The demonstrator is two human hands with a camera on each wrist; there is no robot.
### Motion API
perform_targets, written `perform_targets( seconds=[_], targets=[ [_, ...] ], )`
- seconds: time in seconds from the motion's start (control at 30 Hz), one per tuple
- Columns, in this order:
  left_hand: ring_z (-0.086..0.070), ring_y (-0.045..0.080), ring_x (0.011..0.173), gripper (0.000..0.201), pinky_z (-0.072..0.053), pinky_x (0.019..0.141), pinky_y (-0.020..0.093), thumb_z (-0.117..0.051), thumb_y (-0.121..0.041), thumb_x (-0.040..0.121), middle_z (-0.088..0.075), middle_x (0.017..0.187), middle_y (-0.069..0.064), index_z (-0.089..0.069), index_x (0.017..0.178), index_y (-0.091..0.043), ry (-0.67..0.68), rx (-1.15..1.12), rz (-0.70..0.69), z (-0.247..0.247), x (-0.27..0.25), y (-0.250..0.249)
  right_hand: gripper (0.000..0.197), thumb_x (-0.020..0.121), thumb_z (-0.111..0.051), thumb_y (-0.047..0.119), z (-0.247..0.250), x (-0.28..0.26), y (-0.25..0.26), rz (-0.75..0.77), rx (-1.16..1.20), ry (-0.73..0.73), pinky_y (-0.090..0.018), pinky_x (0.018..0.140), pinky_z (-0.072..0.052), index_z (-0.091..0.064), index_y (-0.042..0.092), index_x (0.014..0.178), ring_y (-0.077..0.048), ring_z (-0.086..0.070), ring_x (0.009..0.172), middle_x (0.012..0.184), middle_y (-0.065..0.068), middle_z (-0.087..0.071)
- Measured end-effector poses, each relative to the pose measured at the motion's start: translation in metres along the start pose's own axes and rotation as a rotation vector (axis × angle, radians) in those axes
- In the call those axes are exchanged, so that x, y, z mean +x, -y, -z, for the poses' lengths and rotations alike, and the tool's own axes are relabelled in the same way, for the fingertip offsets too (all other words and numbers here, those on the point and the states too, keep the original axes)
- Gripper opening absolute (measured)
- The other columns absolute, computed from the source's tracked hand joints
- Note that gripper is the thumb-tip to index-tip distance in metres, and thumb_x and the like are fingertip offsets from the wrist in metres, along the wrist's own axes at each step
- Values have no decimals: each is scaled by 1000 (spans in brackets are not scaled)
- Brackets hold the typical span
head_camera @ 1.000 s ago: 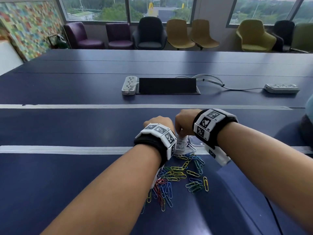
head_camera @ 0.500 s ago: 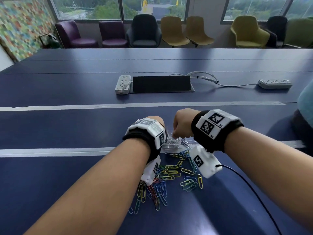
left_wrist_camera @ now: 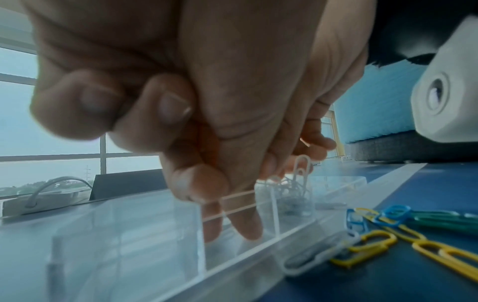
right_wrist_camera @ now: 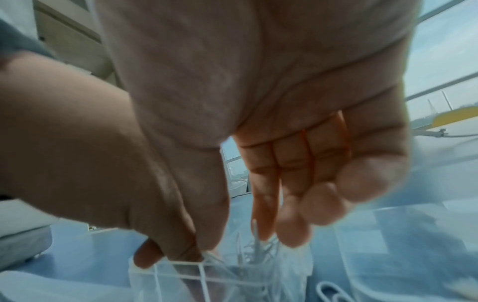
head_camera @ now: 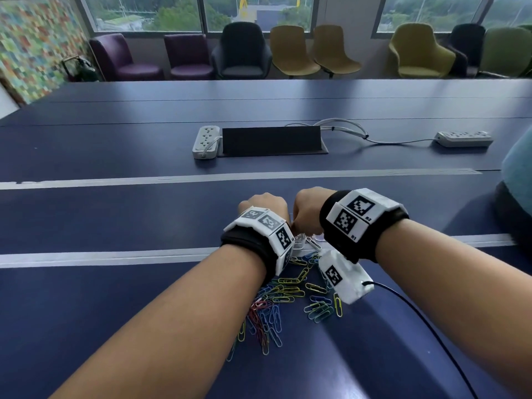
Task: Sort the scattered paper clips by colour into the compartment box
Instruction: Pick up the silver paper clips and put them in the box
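The clear compartment box (head_camera: 299,242) lies just beyond a heap of coloured paper clips (head_camera: 288,295). My left hand (head_camera: 263,204) has curled fingers that pinch a box wall (left_wrist_camera: 201,228), with fingertips (left_wrist_camera: 245,226) showing through the plastic inside a compartment. My right hand (head_camera: 306,210) hangs over the neighbouring compartment, which holds white clips (right_wrist_camera: 258,255). Its fingers (right_wrist_camera: 292,224) point down, fairly straight. One white clip (left_wrist_camera: 302,166) stands up against the index fingertip, and the thumb is apart from it. Yellow, blue and green clips (left_wrist_camera: 383,220) lie beside the box. A white clip (left_wrist_camera: 318,257) leans at its near wall.
The dark blue table (head_camera: 115,298) has pale strips across it. Two power strips (head_camera: 205,141) (head_camera: 463,138), a black cable hatch (head_camera: 272,139) and cords lie farther back. A black cable (head_camera: 426,321) trails from my right wrist. Chairs line the window wall.
Both hands stay at the box. My right wrist has turned slightly, so its camera housing hangs further over the clips.
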State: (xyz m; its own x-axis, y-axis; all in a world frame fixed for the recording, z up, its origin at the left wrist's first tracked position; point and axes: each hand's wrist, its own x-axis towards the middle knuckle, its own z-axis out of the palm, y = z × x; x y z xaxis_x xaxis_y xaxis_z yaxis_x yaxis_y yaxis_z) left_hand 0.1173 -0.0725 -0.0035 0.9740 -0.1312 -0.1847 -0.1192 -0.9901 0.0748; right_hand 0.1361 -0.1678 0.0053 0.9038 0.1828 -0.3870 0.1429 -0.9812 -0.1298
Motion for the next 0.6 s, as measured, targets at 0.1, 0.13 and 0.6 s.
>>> perform_targets(
  seconds=[0.1, 0.13, 0.6],
  targets=[
    [-59, 29, 86, 18, -34, 70, 29, -54, -27, 88, -53, 82, 4, -60, 80, -12, 8, 1, 7, 0, 1, 0, 33, 74, -67, 34, 0, 1, -1, 8, 13, -21, -32, 74, -54, -55, 12, 54, -24, -61, 65, 54, 0, -58],
    [-55, 28, 78, 25, -34, 67, 28, -55, -28, 87, -50, 77, 2, -53, 68, -12, 2, -6, 18, -1, 1, 1, 31, 72, -69, 34, -1, 1, -2, 9, 18, -16, -32, 75, -55, -56, 12, 55, -24, -62, 65, 54, 1, -59],
    [-60, 27, 107, 24, -35, 76, 32, -45, -16, 91, -63, 112, 4, -62, 109, -18, -22, 190, -77, 4, -9, -5, 14, 64, -63, 16, -1, 13, 5, -12, 5, -97, -33, 66, -57, -55, 9, 54, -28, -68, 64, 53, -3, -63]
  ],
)
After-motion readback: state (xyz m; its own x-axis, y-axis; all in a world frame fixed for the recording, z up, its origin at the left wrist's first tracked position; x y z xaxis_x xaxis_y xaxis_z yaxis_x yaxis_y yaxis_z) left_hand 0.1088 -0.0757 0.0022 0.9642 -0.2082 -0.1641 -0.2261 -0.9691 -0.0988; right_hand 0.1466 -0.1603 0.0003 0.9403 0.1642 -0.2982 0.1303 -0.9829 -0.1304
